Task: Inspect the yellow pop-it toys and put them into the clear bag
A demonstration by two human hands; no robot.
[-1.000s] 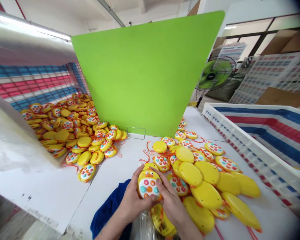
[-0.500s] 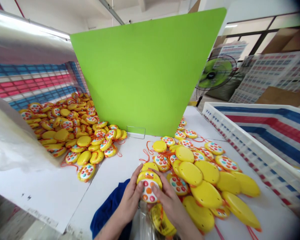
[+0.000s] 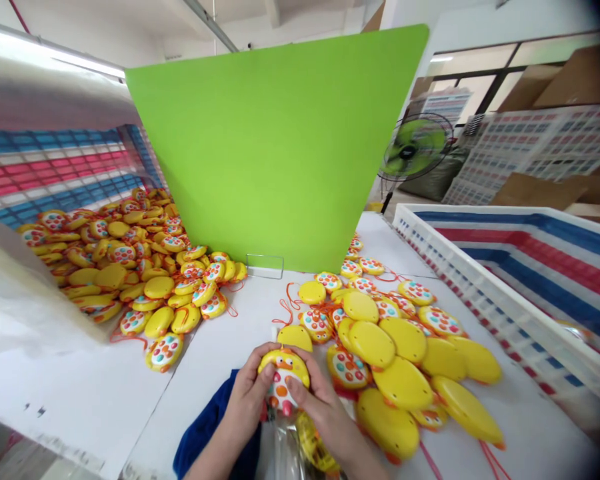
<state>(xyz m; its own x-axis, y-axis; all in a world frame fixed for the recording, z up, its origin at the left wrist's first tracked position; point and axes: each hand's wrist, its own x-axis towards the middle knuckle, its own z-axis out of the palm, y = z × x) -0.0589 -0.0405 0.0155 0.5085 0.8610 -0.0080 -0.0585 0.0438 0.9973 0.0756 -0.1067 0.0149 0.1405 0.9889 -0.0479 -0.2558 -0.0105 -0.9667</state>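
Observation:
A yellow duck-faced toy (image 3: 283,375) with coloured buttons is gripped between both my hands near the table's front edge. My left hand (image 3: 246,399) wraps its left side, fingers closed. My right hand (image 3: 314,407) closes on its right side. The toy's lower end sits in the mouth of a clear plastic bag (image 3: 280,450), beside another bagged yellow toy (image 3: 314,448). A heap of the same yellow toys (image 3: 395,347) lies just right of my hands, some face up and some showing plain yellow backs.
A bigger pile of toys (image 3: 130,260) spills from a clear sack at the left. A green board (image 3: 280,147) stands behind the white table (image 3: 100,393). A white crate (image 3: 485,300) with a striped liner is at the right. Blue cloth (image 3: 205,433) hangs at the front edge.
Both hands have drawn the toy down and toward me, tipping its lower end into the clear bag. The view has shifted slightly right.

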